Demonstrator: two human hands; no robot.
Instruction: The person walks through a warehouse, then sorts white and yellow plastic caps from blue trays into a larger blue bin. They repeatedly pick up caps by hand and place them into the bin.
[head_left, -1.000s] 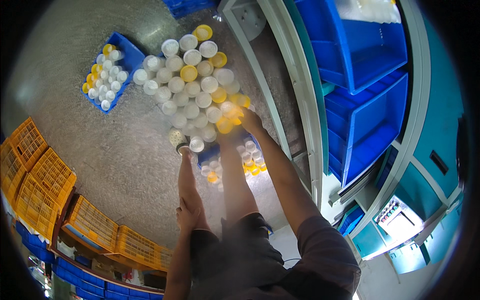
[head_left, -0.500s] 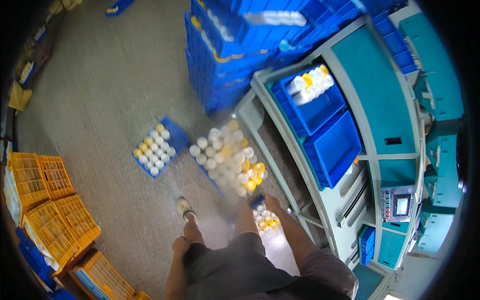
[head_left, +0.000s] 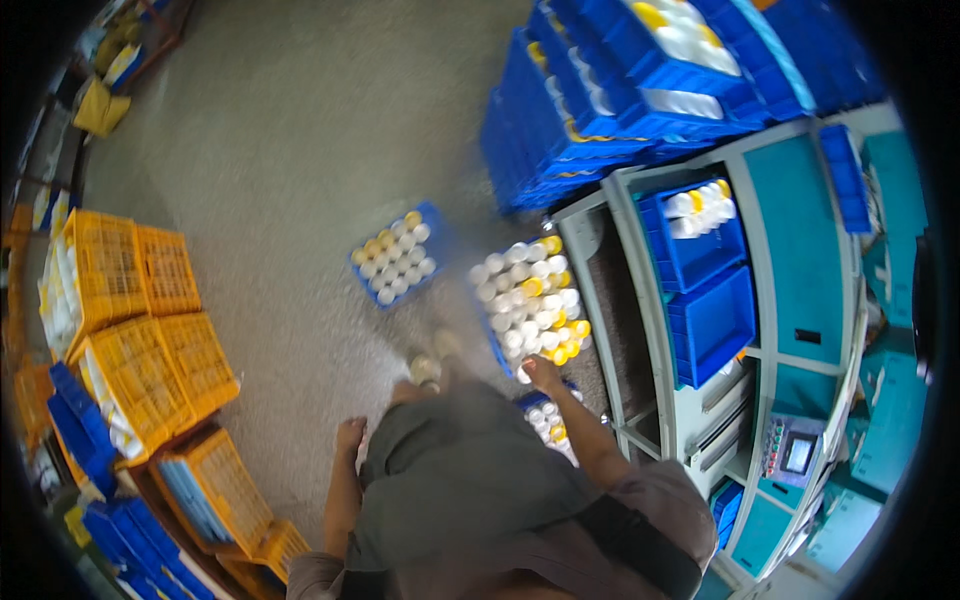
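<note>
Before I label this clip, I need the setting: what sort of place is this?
Probably a factory workshop: a teal machine with a control panel, stacked blue crates and many round white and yellow pieces.

Production workshop by the look of it: teal-and-grey machine with a button-and-screen control panel, blue bins stacked high, orange slatted crates, white and yellow round-ended containers in bulk, plain grey floor.

floor: grey-brown, faintly shiny, soft sheen left of centre | 3 o'clock: teal cabinets in pale-grey framing | 4 o'clock: control panel, screen lit | 9 o'clock: stacked orange mesh crates | 10 o'clock: reddish rail
</note>
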